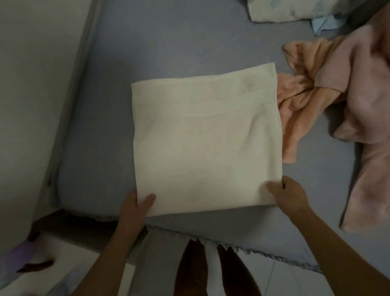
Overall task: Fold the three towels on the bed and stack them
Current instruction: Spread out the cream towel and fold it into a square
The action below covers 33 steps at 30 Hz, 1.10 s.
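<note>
we hold white towel (206, 145) at near corners: left hand (134, 206) pinches left corner, thumb on top; right hand (288, 194) fingers clamped on right corner. towel flat mid bed (173, 37), already folded to rough square, so grip looks set for next fold away from us. peach towel (299, 112) and pink towel (371, 108) crumpled on right, unfolded, peach touching white edge. no stack yet.

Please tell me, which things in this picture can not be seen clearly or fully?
- Head view: the pink towel is cut off by the right edge.
- The peach towel lies crumpled, partly under the white towel; its full shape is hidden.
- Fingers of the left hand and right hand are hidden under that towel's near corners.
- The floor items at lower left are blurred.
</note>
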Each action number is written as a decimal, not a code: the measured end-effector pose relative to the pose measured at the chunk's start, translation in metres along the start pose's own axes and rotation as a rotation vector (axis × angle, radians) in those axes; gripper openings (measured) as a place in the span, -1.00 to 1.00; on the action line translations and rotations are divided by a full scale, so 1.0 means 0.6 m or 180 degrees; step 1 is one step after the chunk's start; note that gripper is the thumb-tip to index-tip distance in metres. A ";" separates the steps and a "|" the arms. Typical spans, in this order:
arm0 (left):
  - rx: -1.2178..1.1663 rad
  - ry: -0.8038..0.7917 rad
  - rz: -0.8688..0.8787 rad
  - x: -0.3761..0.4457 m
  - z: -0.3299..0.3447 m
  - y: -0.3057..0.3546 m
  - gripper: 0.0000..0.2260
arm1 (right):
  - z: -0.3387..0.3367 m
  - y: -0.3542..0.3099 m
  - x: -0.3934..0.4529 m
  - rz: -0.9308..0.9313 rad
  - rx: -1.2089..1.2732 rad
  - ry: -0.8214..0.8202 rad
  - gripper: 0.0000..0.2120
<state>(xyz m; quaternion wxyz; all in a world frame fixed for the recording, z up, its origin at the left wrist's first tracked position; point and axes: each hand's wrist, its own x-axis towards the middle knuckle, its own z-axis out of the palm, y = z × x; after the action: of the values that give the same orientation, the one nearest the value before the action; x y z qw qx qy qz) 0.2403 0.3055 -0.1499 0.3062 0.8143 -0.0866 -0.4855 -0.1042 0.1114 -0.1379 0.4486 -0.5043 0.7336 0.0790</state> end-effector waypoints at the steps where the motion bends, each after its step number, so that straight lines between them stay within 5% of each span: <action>1: -0.0188 -0.0067 -0.0060 -0.010 0.000 -0.016 -0.69 | 0.007 0.021 -0.010 0.0080 0.0115 -0.0054 -0.77; 10: -0.0150 0.0042 -0.1371 -0.089 -0.016 -0.122 -0.69 | -0.001 0.111 -0.077 0.0693 0.0949 -0.0666 -0.83; 13: -0.0104 0.0159 -0.1511 -0.114 -0.021 -0.111 -0.78 | -0.025 0.100 -0.095 0.0321 0.1328 -0.0190 -0.89; 19: -0.0840 0.0625 -0.0787 -0.098 -0.037 0.043 -0.88 | -0.092 -0.049 -0.090 -0.0549 0.2052 0.0191 -0.81; 27: -0.1395 0.0276 -0.0113 0.050 -0.046 0.235 -0.86 | -0.122 -0.293 0.071 -0.0281 0.1910 0.0119 -0.90; 33: 0.0661 0.0469 0.0744 0.143 -0.031 0.197 -0.85 | -0.060 -0.257 0.134 -0.0466 0.0057 0.0306 -0.50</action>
<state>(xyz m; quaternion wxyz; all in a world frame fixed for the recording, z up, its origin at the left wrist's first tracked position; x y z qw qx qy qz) 0.3186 0.1812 -0.1377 0.2803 0.8593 -0.2077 -0.3740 -0.0070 -0.0368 -0.1244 0.4220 -0.5557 0.7162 0.0150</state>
